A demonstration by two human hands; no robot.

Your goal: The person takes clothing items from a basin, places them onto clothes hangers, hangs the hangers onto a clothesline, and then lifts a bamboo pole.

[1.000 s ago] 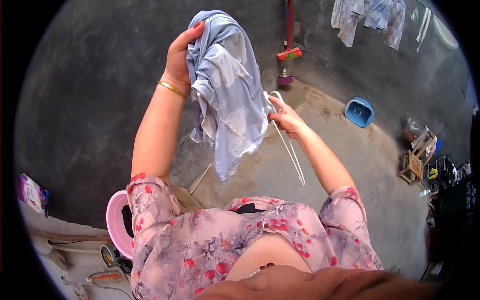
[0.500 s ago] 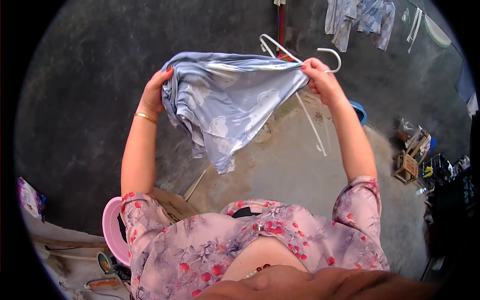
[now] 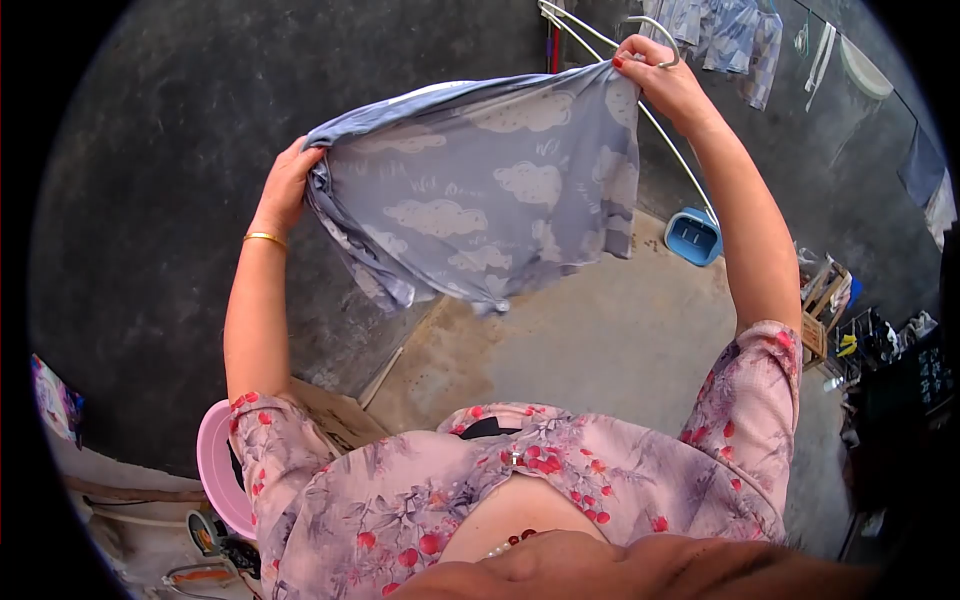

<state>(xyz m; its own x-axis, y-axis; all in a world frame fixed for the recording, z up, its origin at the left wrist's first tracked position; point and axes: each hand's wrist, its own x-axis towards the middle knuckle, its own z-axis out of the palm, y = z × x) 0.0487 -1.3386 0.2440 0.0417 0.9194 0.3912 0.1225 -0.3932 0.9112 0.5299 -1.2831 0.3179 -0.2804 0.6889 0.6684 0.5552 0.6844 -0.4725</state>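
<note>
A blue-grey garment (image 3: 450, 190) with white cloud prints hangs stretched between my two raised hands; its exact kind I cannot tell. My left hand (image 3: 284, 185) is closed on its bunched left end. At the opposite upper corner, my right hand (image 3: 660, 80) pinches the fabric, thumb on top. A white clothes hanger (image 3: 676, 152) is also at my right hand, its hook curving over the fingers and one arm running down behind the forearm. Part of the hanger is hidden behind the cloth.
Light-blue clothes (image 3: 735, 45) hang on a line at the upper right. A blue basin (image 3: 693, 237) stands on the concrete floor near the dark wall. At right is a wooden chair (image 3: 818, 300) beside clutter; a pink tub (image 3: 220, 470) sits by my left elbow.
Both arms have moved apart, my right hand up and to the right, spreading the garment from a bunched shape into a wide sheet. The hanger has risen with my right hand.
</note>
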